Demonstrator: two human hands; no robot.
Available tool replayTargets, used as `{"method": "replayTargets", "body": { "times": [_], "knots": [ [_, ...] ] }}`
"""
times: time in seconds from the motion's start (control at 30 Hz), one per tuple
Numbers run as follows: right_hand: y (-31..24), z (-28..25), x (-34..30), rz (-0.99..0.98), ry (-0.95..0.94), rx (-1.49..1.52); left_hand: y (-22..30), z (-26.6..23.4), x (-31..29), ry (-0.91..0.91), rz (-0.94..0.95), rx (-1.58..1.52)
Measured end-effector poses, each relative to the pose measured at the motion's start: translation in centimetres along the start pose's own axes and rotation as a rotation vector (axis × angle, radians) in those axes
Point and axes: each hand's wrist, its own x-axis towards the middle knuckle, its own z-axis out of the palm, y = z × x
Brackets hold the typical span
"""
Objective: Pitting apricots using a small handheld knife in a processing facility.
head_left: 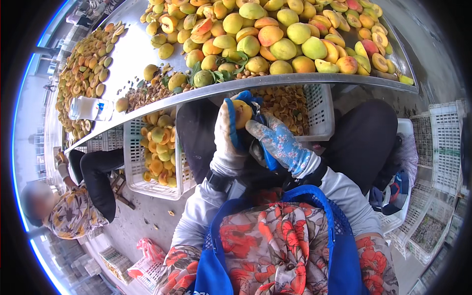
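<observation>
My left hand (pixel 225 130), in a white and blue work glove, is closed around a yellow peach (pixel 242 114) just below the table edge. Close against it is my right hand (pixel 290 147), in a glove with a blue floral back, thumb pointing at the fruit. It grips a blue-handled tool (pixel 270 160); a small metal part shows beside the peach, but the tool's full shape is hidden by the fingers. Beyond the hands, a large heap of whole and halved peaches (pixel 255 39) lies on the metal table (pixel 130 51).
Under the table, a white crate (pixel 319 110) holds cut pieces; another white crate (pixel 150 189) to the left holds peaches. Pits and leaves line the table edge near a white container (pixel 91 109). A co-worker (pixel 78 211) sits at left. Stacked crates (pixel 445 147) stand at right.
</observation>
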Motion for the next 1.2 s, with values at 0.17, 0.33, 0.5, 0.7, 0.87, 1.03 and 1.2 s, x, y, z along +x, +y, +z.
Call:
{"method": "replayTargets", "body": {
  "times": [0.17, 0.33, 0.5, 0.7, 0.87, 1.03, 1.2],
  "knots": [
    [0.7, -1.5, 0.4, -0.543, 0.186, -0.918, -0.7, -2.7, 0.7, -0.119, 0.414, 0.937],
    [0.3, -0.7, 0.1, -0.440, 0.150, -1.292, -1.3, -2.7, 0.7, -0.093, -0.204, 0.301],
    [-0.3, -0.2, -0.1, -0.340, 0.110, -1.318, -0.6, -0.7, 0.6, 0.066, -0.403, -0.393],
    [2.0, -0.4, 0.2, -0.444, 0.077, -1.079, -0.3, -0.2, -0.1, 0.103, -0.326, -0.215],
    [1.4, -0.1, -0.1, -0.300, 0.046, -0.973, 0.2, 0.3, -0.4, 0.126, -0.260, -0.056],
    [2.0, -0.8, 0.1, -0.446, 0.015, -1.003, -0.8, 0.2, -0.8, 0.157, -0.207, 0.024],
    [-0.8, -0.3, -1.1, 0.240, -0.235, -0.191, -0.2, 0.3, -1.1, 0.101, -0.207, -0.144]
  ]
}}
